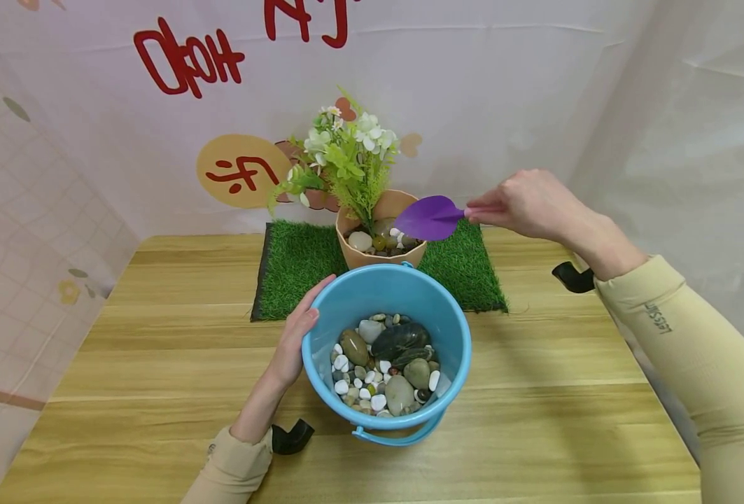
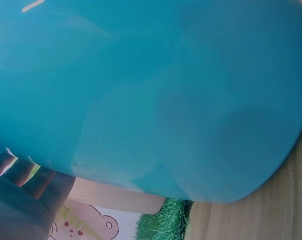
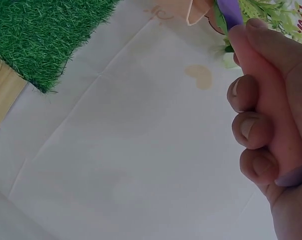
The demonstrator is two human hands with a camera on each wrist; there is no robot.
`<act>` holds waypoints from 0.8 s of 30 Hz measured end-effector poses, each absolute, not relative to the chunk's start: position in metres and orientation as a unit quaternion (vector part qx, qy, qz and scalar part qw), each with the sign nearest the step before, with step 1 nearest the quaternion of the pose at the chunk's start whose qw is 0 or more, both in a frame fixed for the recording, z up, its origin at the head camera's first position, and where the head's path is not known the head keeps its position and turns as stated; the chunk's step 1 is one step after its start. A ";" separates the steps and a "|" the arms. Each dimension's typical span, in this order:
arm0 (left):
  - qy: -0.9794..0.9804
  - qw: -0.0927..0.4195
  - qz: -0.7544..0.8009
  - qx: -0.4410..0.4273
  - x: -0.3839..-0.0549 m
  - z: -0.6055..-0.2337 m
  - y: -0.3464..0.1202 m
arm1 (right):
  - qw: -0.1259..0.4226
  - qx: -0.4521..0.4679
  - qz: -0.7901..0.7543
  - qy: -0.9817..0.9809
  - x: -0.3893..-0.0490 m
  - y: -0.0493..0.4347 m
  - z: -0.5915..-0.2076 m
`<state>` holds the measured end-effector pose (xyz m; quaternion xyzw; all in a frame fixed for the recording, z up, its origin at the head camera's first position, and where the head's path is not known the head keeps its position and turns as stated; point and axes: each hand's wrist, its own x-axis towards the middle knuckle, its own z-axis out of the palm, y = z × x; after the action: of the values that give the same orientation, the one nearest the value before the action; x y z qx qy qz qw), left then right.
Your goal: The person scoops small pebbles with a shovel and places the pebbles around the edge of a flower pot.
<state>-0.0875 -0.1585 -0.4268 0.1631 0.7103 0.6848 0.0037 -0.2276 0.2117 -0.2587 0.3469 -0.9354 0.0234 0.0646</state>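
My right hand (image 1: pixel 532 203) grips the pink handle (image 3: pixel 266 90) of a garden trowel, its fingers curled round it. The trowel's purple blade (image 1: pixel 431 218) hangs over the right side of a peach flower pot (image 1: pixel 381 260). Stones, white pebbles and a plant with white flowers (image 1: pixel 346 150) fill the pot; the blade hides part of its rim. Against the left side of a blue bucket (image 1: pixel 460 350) rests my left hand (image 1: pixel 292 343), fingers extended along the outer wall and thumb at the rim. Inside the bucket lie white pebbles (image 1: pixel 378 402) and larger dark stones (image 1: pixel 399 341).
Under the pot lies a green artificial grass mat (image 1: pixel 466 266) on the wooden table (image 1: pixel 567 392). Behind them hangs a white printed cloth (image 1: pixel 472 91). The bucket's handle (image 1: pixel 403 439) hangs down at the front, and the bucket stands close before the pot.
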 end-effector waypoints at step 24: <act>0.706 0.005 0.688 0.166 -0.087 -0.425 -0.159 | 0.055 0.241 0.093 -0.964 -0.200 0.231 -0.303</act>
<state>-0.0869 -0.1593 -0.4250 0.1661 0.7064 0.6880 0.0052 -0.2005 0.2305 -0.3029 0.2411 -0.9644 0.0932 0.0549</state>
